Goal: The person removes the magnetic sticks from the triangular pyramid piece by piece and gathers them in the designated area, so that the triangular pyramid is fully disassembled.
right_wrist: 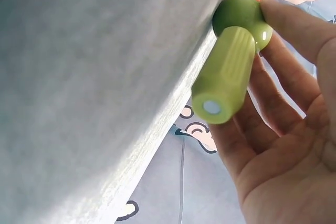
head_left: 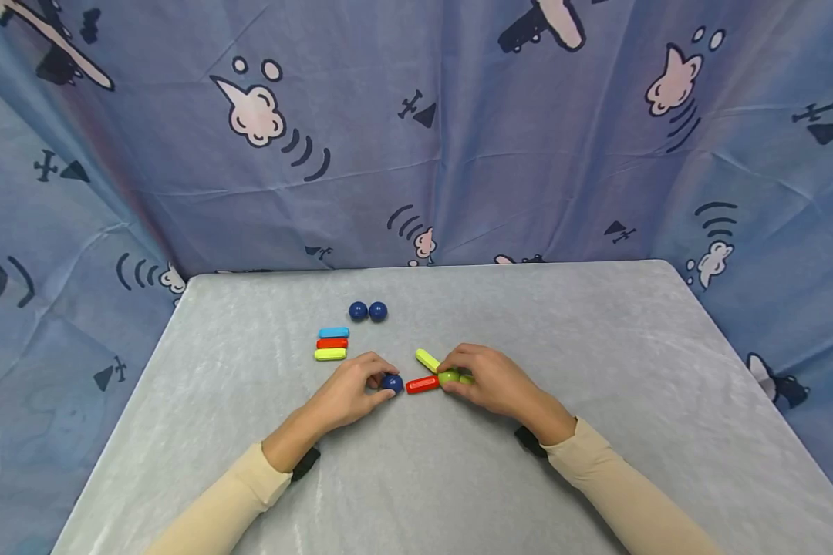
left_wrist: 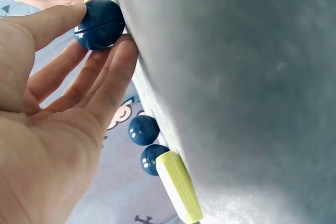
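My left hand (head_left: 350,391) pinches a dark blue ball (head_left: 392,384) between thumb and fingertips, low over the table. Just right of that ball lies a red stick (head_left: 422,385), its other end meeting a green ball (head_left: 448,377). My right hand (head_left: 493,379) grips this green ball with thumb and fingers. Two yellow-green sticks join the green ball: one stick (head_left: 426,359) points up and left, while the other stick (right_wrist: 223,77) sticks out toward the right wrist camera, showing a pale round disc in its end. In the head view the right fingers partly cover the second one.
Two dark blue balls (head_left: 378,311) sit side by side farther back on the grey table (head_left: 569,324). Left of centre, a light blue stick (head_left: 334,332), a red stick (head_left: 332,343) and a yellow-green stick (head_left: 330,354) lie in a row. A patterned blue curtain (head_left: 361,208) hangs behind.
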### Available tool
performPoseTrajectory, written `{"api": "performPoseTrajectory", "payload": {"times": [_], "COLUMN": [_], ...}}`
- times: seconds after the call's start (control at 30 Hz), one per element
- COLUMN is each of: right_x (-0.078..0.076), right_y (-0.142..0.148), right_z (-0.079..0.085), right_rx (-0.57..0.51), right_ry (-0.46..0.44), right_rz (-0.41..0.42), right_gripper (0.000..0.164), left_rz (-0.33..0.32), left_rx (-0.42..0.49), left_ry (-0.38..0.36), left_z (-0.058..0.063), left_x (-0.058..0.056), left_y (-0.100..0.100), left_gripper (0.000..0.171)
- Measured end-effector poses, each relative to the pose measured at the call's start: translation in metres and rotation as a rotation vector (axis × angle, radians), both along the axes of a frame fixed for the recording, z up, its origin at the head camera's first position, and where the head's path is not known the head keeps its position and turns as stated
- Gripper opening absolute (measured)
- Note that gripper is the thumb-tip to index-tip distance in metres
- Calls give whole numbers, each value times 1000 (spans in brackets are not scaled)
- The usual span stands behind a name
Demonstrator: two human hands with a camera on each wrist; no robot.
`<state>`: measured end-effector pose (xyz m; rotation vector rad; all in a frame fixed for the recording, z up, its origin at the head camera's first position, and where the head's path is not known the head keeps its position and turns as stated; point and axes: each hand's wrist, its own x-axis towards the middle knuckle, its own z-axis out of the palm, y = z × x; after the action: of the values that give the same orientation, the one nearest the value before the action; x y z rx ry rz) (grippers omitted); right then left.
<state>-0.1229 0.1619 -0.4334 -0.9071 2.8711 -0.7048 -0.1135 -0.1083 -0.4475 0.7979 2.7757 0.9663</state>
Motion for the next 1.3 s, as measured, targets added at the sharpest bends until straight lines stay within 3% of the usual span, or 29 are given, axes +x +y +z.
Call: {"api": "performPoseTrajectory", "payload": {"times": [0.3, 0.8, 1.1, 1.3], "right_x": [1, 0, 2, 5], "right_y": [-2, -6, -3, -3], "right_z": [0, 1, 1, -2], "right_rx": [-11, -9, -10, -29], "right_ry": [-25, -28, -22, -29], "right_rz": [-30, -24, -33, -31], "right_gripper": [24, 23, 23, 23], "left_rz": [-2, 75, 80, 107], "left_rx": [-10, 46, 111, 99], "left_ry": [30, -66, -82, -67], "left_z": [13, 40, 40, 40], "left_x": [-9, -52, -74, -87], "left_y": [-3, -11, -7, -2], "left_gripper": [28, 37, 36, 35]}}
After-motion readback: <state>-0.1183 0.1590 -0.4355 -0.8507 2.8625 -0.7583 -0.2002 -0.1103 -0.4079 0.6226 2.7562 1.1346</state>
